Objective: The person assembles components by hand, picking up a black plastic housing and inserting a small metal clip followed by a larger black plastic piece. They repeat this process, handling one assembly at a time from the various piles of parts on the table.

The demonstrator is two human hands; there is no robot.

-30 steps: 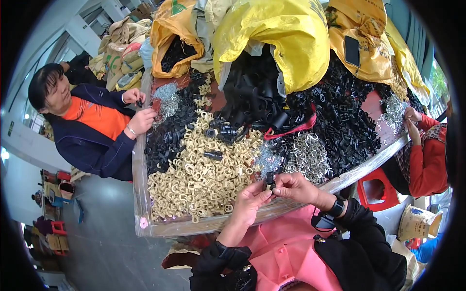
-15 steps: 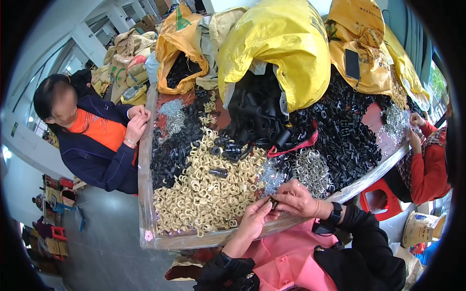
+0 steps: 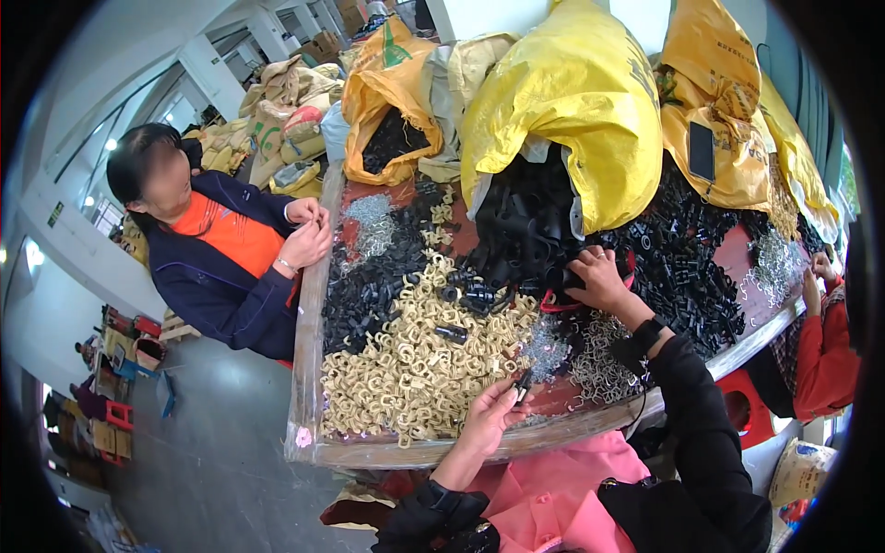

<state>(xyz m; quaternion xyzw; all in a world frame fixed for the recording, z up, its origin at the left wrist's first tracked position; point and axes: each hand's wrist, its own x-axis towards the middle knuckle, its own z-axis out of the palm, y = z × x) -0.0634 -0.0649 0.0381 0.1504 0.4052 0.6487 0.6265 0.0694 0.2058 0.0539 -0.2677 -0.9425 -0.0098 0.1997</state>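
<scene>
Between the thumb and fingers of my left hand is a small black plastic part, held above the table's near edge. My right hand is stretched forward to the heap of larger black tube-shaped pieces. Its fingers are bent over a black piece at the near side of that heap, mostly hidden by the hand. A red strap lies by these fingers. Close to my left hand are a pile of cream-coloured rings and a little heap of small silvery bits.
Metal hooks lie under my right forearm. A yellow sack and orange sacks stand along the far side. A wooden rim borders the table. One person works at the left, another at the right.
My right hand has left my left hand and reached forward to the black pieces. The left hand keeps its black part. The whole view has shifted, so the table sits further right and lower.
</scene>
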